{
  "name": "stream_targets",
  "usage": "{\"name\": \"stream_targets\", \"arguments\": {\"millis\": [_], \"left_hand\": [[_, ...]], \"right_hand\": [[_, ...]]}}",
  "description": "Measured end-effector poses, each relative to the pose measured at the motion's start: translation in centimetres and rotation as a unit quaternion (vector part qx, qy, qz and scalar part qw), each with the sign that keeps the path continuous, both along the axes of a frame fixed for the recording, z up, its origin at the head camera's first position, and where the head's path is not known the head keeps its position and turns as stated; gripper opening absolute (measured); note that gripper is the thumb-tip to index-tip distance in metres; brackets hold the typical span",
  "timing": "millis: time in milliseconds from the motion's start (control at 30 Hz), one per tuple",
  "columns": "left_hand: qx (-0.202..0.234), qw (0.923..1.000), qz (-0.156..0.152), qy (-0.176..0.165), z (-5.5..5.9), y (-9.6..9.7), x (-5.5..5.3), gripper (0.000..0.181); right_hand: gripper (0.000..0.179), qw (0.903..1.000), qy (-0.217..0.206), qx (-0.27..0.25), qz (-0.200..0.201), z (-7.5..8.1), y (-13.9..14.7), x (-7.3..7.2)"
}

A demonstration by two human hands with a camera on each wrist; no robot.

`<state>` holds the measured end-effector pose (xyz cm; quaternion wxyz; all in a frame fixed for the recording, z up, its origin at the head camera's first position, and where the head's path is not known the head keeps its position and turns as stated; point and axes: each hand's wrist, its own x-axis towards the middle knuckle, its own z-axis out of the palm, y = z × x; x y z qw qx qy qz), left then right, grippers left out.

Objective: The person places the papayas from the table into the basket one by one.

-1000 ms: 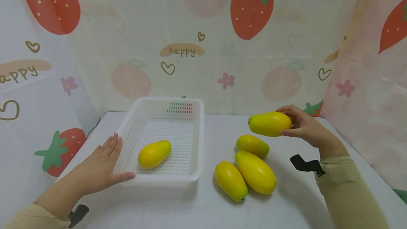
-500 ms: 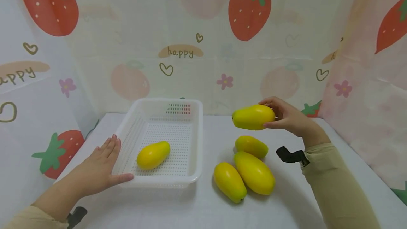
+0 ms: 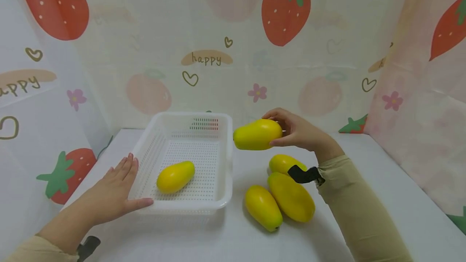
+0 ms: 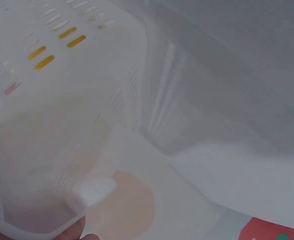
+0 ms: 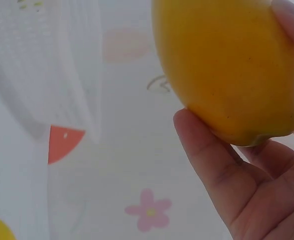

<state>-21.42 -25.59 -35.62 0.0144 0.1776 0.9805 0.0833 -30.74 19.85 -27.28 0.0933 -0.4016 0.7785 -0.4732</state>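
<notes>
The right hand (image 3: 300, 130) holds a fruit (image 3: 256, 134) by its broad end, thumb on the near side and fingers over the far side. The fruit is yellow with a greenish narrow end and is raised above the table (image 3: 233, 241), lying nearly level to the left of that hand, its narrow end by the right rim of the basket (image 3: 185, 204). The left hand (image 3: 111, 193) has its fingers straight and close together, its thumb spread wide from them; it rests at the basket's near left corner, fingers along the side, thumb on the front rim. The basket, white and perforated, stands between the hands, and inside it, to the right of the left hand, lies a second fruit (image 3: 176, 177). Below the right hand, three more lie on the table: the far fruit (image 3: 282, 161), partly hidden by the black strap (image 3: 302, 174) at the right wrist, the middle fruit (image 3: 292, 198) and the near fruit (image 3: 263, 207). Beyond both hands hangs a cloth (image 3: 160, 31) printed with strawberries.
</notes>
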Motion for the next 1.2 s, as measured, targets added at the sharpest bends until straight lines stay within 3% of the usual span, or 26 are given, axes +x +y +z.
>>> {"name": "stream_targets", "arguments": {"millis": [267,667,1200], "left_hand": [[0.007,1.0,-0.002,-0.001,-0.1,-0.2,0.0,0.119],[0.0,0.9999,-0.005,0.012,-0.2,-0.4,-0.1,0.119],[0.003,1.0,-0.003,-0.002,-0.1,-0.2,-0.2,0.119]], "right_hand": [[0.054,0.9996,0.01,-0.003,0.028,0.0,-3.8,-0.5],[0.052,0.9968,-0.029,0.02,0.072,-0.5,-9.7,-0.9],[0.053,0.9934,-0.021,0.075,0.084,-1.4,-14.3,-1.0]]}}
